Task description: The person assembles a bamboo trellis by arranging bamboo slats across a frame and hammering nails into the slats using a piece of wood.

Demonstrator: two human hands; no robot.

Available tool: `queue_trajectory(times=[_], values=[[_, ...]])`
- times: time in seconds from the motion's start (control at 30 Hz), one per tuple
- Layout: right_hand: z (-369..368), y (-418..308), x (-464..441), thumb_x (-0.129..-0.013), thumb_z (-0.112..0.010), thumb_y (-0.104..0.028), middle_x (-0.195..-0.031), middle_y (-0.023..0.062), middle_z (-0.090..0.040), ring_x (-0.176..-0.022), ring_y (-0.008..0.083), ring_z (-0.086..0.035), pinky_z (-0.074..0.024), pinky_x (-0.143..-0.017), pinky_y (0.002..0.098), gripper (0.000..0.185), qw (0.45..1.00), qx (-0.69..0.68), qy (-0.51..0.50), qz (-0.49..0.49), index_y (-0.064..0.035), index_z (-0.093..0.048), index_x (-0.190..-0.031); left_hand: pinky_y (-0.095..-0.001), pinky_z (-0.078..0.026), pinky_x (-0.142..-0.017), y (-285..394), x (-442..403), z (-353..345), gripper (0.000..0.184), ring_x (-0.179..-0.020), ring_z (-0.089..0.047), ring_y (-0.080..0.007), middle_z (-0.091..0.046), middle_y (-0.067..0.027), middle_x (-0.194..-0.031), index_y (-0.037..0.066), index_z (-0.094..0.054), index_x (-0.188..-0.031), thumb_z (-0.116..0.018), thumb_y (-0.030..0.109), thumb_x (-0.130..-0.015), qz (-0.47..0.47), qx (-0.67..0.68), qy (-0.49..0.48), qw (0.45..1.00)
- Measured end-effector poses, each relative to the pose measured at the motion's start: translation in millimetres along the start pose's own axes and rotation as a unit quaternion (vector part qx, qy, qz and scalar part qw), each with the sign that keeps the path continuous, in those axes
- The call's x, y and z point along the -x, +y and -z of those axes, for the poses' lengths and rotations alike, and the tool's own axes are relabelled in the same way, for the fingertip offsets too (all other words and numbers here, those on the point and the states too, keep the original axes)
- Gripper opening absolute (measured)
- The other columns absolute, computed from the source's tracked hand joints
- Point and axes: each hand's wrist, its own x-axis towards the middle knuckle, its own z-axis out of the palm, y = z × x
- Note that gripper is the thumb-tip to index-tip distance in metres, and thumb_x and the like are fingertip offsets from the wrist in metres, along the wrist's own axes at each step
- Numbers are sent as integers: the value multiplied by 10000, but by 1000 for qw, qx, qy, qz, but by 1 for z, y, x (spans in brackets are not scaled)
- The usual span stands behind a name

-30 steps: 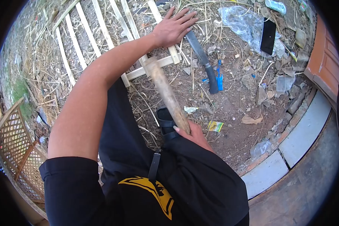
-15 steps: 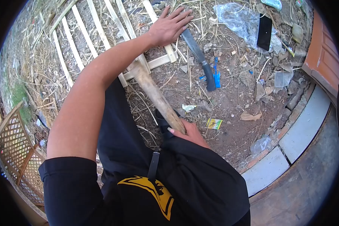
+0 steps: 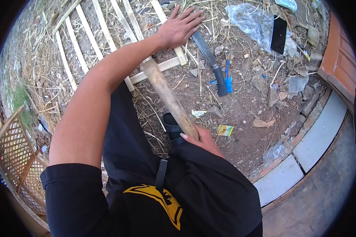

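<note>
My left hand (image 3: 178, 31) lies palm down with fingers spread, over a pale wooden slat (image 3: 159, 12) and beside the blade tip of a large knife (image 3: 204, 49). The knife lies on the soil with its dark handle toward me. Gripped near its lower end by my right hand (image 3: 205, 141), a thick round wooden stick (image 3: 168, 94) slants up and left. Its far end overlaps a crosswise slat (image 3: 166, 68) in view; whether they touch cannot be seen. More parallel slats (image 3: 103, 23) form a frame at the upper left.
Upper right are a black phone (image 3: 279, 34), clear plastic (image 3: 245, 19) and an orange-brown panel (image 3: 340, 59). Pale tiles (image 3: 279, 179) edge the soil at right. A lattice piece (image 3: 17, 158) stands at left. Near my sandal (image 3: 172, 124) lies a yellow-green wrapper (image 3: 224, 130).
The stick swung left, then came back slightly right with my right hand. My left hand stays spread on the slat. The whole view has shifted slightly.
</note>
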Motion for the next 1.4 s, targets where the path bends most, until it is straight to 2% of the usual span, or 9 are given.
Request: queue_trajectory(times=[0.1,0.2,0.23,0.43,0.9,1.1,1.17,1.27,1.4], values=[[7,-6,-5,-903,-738,-334,-734,143,-680,-603,241,-647,-501,-617,352,460,969,-151,22,-195,22,-644,-1179,-557,-62,-1260,2,-4,0,515,-1552,-178,-236,-267,-13,-1663,224,-292,-1593,-303,346,-1093,4,-29,-8,1000],[12,-30,-4,-893,-745,-325,-781,199,-694,-650,341,-686,-520,-640,378,432,985,-70,11,-156,22,-638,-1127,-556,-71,-1261,3,-3,2,511,-1551,-182,-237,-266,-9,-1663,228,-296,-1591,-302,350,-1095,7,-22,-16,1000],[7,-25,-2,-896,-743,-312,-792,230,-689,-711,399,-703,-531,-641,415,391,997,-7,54,-52,13,-620,-1076,-550,-76,-1263,2,-2,3,510,-1550,-184,-231,-264,-5,-1664,236,-300,-1589,-305,363,-1095,4,-42,-18,999],[26,-8,6,-900,-737,-280,-774,253,-674,-691,440,-696,-532,-578,478,402,965,160,208,-22,3,-565,-1127,-543,-99,-1263,-3,-1,-6,504,-1549,-189,-218,-268,10,-1662,237,-307,-1585,-302,369,-1099,-13,-23,19,999],[63,-4,-4,-895,-740,-247,-796,254,-667,-681,436,-686,-538,-575,478,376,935,312,167,-19,6,-557,-1104,-569,-116,-1255,-7,-2,-10,495,-1536,-232,-230,-321,-7,-1638,213,-368,-1555,-320,364,-1086,-2,35,60,998],[51,-11,5,-903,-730,-215,-752,236,-660,-676,435,-689,-534,-582,481,348,920,229,264,180,18,-553,-1090,-560,-94,-1263,-1,1,-3,503,-1541,-216,-242,-304,-8,-1646,203,-355,-1561,-346,361,-1084,-1,33,22,999],[58,7,0,-941,-697,-160,-703,175,-670,-627,327,-707,-512,-562,399,271,912,354,171,-119,26,-571,-1092,-557,-98,-1262,5,3,-11,494,-1539,-221,-244,-308,-7,-1645,198,-364,-1558,-333,352,-1089,-1,58,44,997],[58,-11,5,-944,-686,-152,-678,161,-662,-616,317,-706,-509,-563,393,247,940,175,288,-55,24,-574,-1076,-551,-111,-1259,-6,2,-11,485,-1537,-228,-242,-312,-4,-1644,200,-372,-1556,-317,340,-1094,8,54,53,997],[51,-25,13,-889,-750,-184,-769,195,-670,-669,376,-702,-534,-593,409,337,926,230,293,66,18,-580,-1100,-557,-131,-1253,-2,-1,-9,479,-1535,-238,-236,-326,-6,-1638,227,-365,-1561,-323,327,-1094,2,25,38,999]])
